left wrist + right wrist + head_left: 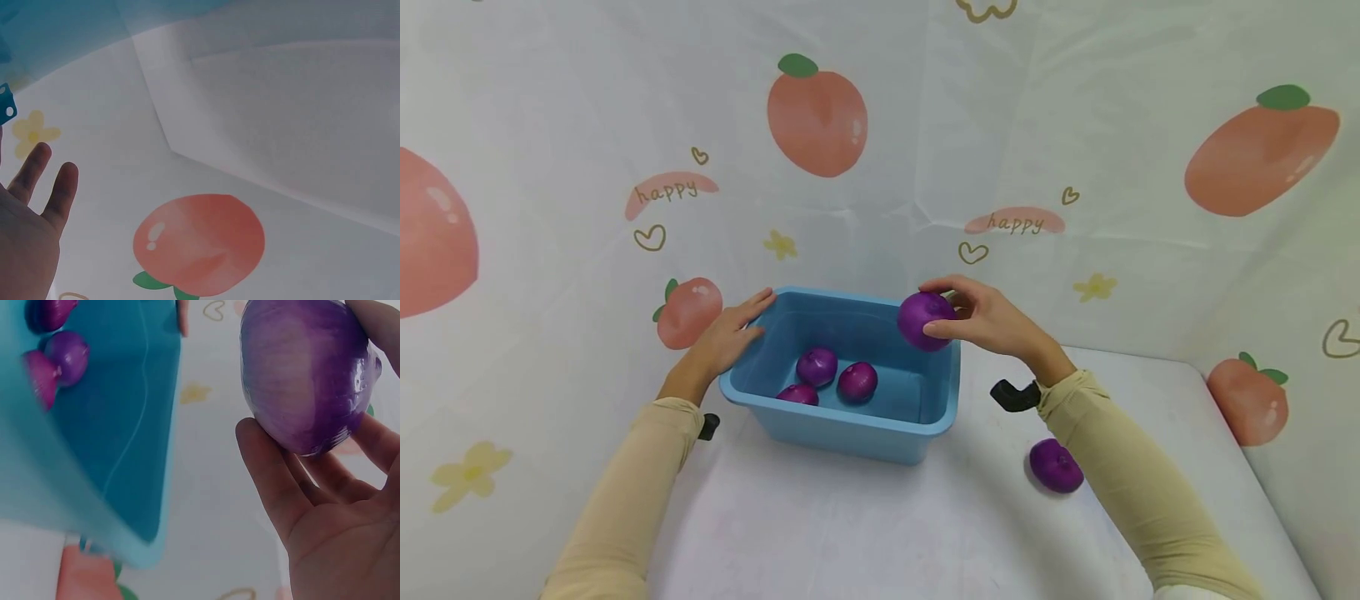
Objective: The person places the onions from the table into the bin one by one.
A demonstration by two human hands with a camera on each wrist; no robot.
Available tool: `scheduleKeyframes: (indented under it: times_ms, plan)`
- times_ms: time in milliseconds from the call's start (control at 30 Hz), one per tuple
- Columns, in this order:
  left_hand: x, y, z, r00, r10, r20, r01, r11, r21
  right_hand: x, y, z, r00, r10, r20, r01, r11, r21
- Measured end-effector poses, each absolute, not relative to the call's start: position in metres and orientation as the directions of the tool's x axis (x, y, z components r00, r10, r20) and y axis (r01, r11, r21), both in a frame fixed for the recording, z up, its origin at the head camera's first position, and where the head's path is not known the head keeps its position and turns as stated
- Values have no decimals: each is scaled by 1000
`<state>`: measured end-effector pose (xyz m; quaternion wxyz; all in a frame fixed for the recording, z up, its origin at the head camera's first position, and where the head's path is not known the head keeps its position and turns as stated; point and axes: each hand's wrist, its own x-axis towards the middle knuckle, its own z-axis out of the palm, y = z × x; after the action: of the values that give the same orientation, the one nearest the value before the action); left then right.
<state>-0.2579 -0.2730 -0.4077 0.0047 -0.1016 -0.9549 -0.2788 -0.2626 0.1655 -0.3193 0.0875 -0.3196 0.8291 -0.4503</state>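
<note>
A blue plastic tub (842, 429) stands on the white table with three purple onions inside: one at the back (817, 367), one in the middle (857, 382) and one partly hidden by the front rim (799, 394). My left hand (724, 337) rests against the tub's left end, its fingers fairly straight. In my right hand (992, 321) is another purple onion (927, 321), gripped between thumb and fingers over the tub's right end. The right wrist view shows this held onion (306, 375) as smooth and shiny, beside the tub wall.
One more purple onion (1056, 465) lies on the table (865, 533) to the right of the tub, near my right forearm. A white cloth (895, 167) printed with peaches and flowers hangs behind the table and along its sides.
</note>
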Motion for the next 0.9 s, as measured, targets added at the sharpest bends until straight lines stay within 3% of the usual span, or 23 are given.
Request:
scheduleKeyframes:
  times_ms: [533,900]
  plan:
    - [-256,-275,-409,-980,184,78,197,826,528,-293,81,-342,-709,-695,122,-418,274,-866]
    - [-257,-273,-407,-977,197,78,206,809,550,-310,39,-366,-698,-712,76,-411,312,-857]
